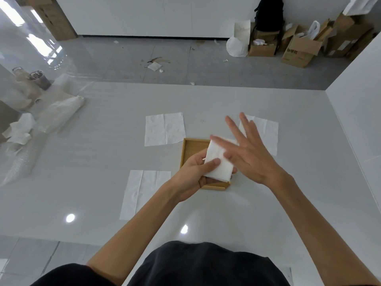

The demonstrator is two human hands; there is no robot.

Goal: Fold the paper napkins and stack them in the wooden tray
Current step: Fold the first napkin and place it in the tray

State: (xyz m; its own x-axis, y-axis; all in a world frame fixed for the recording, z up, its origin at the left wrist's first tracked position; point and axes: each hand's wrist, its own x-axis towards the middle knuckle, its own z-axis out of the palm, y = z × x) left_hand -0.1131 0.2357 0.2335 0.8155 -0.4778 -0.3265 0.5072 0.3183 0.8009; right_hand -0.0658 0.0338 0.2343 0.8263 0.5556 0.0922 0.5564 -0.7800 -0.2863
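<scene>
White surface carries everything. Three napkins lie flat & unfolded on it: one behind the tray, one near-left, one far right, partly hidden by right hand. Wooden tray sits mid-surface; what shows of its floor looks bare, rest covered. Folded napkin is held just above tray, not yet in it. Left hand fingers grasp it, thumb on top. Right hand fingers spread flat, released, brushing napkin's upper side. Progress approx: one folded, none visibly stacked, three left.
</scene>
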